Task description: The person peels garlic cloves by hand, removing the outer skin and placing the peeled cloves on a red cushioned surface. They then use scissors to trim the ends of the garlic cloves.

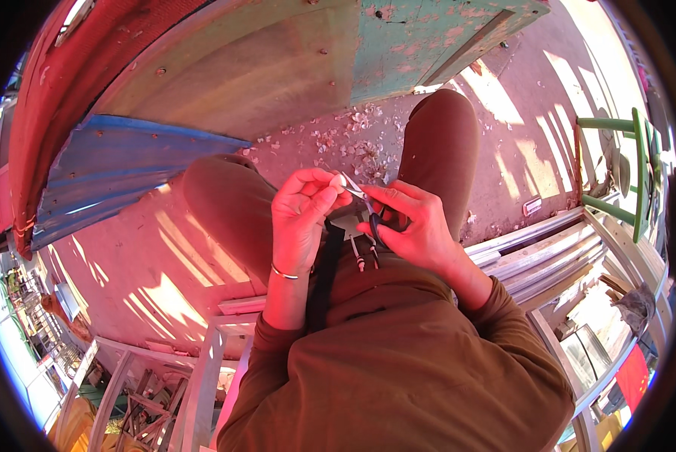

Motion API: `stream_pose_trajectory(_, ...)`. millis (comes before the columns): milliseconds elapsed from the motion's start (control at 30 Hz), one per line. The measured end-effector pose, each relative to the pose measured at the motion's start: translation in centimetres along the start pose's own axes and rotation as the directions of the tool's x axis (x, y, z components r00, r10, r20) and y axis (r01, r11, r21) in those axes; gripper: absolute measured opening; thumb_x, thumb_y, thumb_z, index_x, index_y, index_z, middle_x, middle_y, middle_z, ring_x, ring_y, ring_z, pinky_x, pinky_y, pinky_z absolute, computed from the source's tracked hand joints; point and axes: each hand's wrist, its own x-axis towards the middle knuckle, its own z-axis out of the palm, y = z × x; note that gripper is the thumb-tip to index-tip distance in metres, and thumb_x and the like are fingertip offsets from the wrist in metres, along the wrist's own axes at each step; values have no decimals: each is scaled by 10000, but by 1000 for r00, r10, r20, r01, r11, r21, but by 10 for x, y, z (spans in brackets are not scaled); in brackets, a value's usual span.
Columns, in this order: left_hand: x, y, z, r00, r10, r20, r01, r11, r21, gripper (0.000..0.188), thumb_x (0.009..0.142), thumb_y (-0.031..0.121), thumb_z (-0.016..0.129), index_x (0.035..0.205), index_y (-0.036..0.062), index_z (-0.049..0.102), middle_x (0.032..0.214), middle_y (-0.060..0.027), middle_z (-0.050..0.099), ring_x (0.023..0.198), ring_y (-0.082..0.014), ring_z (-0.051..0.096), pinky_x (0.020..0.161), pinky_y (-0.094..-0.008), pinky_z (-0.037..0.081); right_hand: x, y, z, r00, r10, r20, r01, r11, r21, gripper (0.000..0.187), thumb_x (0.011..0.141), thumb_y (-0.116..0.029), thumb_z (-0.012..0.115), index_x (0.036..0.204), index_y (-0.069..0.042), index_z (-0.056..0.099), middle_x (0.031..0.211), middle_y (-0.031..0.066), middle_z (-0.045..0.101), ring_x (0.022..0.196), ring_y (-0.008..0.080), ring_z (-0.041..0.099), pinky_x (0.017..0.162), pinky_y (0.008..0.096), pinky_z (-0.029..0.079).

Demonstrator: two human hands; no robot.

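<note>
My left hand (302, 215) pinches a small pale piece (339, 182) between thumb and fingers, just above my lap. My right hand (413, 218) grips a pair of dark-handled scissors (364, 203), whose blades point at the pale piece. Both hands meet between my knees (440, 120). A black strap (327, 275) and thin cords with metal tips (357, 256) hang below the hands. A thin bangle sits on my left wrist.
I sit in brown clothes above a reddish floor (150, 256). Pale shavings (360, 143) lie scattered by my feet. A blue corrugated sheet (120, 173) leans at left, white wooden frames (549, 248) at right, a green chair (624, 173) far right.
</note>
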Motion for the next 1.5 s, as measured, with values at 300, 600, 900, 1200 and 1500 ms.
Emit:
stream_pose_trajectory(300, -1, 3, 1, 1000, -11, 8, 11, 1000, 22, 194, 1009, -3, 688, 1202, 1, 665, 1157, -142, 750, 989, -205, 747, 914, -333, 612, -2, 1, 3, 982, 181, 46, -187, 963, 196, 421, 868, -50, 869, 1250, 43, 718, 907, 84, 697, 737, 70, 596, 622, 248, 489)
stream_pose_trajectory(600, -2, 0, 9, 997, 50, -54, -36, 970, 239, 226, 997, -34, 688, 1220, -16, 659, 1140, -136, 746, 1017, -193, 729, 932, -337, 598, 8, -3, 8, 957, 275, -94, -184, 824, 536, 417, 901, 76, 790, 1293, -18, 683, 1035, 9, 701, 914, 63, 665, 699, 211, 524)
stream_pose_trajectory(900, -3, -2, 12, 995, 93, 29, -97, 934, 343, 246, 976, -62, 712, 1215, -45, 655, 1163, -117, 722, 1083, -186, 710, 986, -326, 570, 16, -4, 19, 960, 193, -203, -105, 920, 378, 381, 903, 80, 783, 1257, -36, 701, 983, -19, 684, 861, 13, 640, 634, 178, 465)
stream_pose_trajectory(1200, -3, -3, 6, 997, 27, 73, -47, 955, 294, 252, 966, -55, 736, 1207, -44, 662, 1152, -110, 723, 1068, -177, 708, 977, -330, 588, 16, -5, 18, 947, 278, -160, -169, 857, 487, 309, 895, 29, 789, 1184, -42, 702, 919, -17, 721, 785, 21, 618, 625, 196, 458)
stream_pose_trajectory(1500, -3, -1, 11, 999, -38, 1, 36, 961, 273, 292, 982, -1, 728, 1265, -49, 673, 1156, -124, 748, 991, -180, 725, 934, -319, 574, 16, -4, 9, 950, 234, -205, -138, 908, 397, 355, 908, 83, 768, 1233, -16, 666, 952, 12, 712, 866, 63, 671, 685, 211, 515)
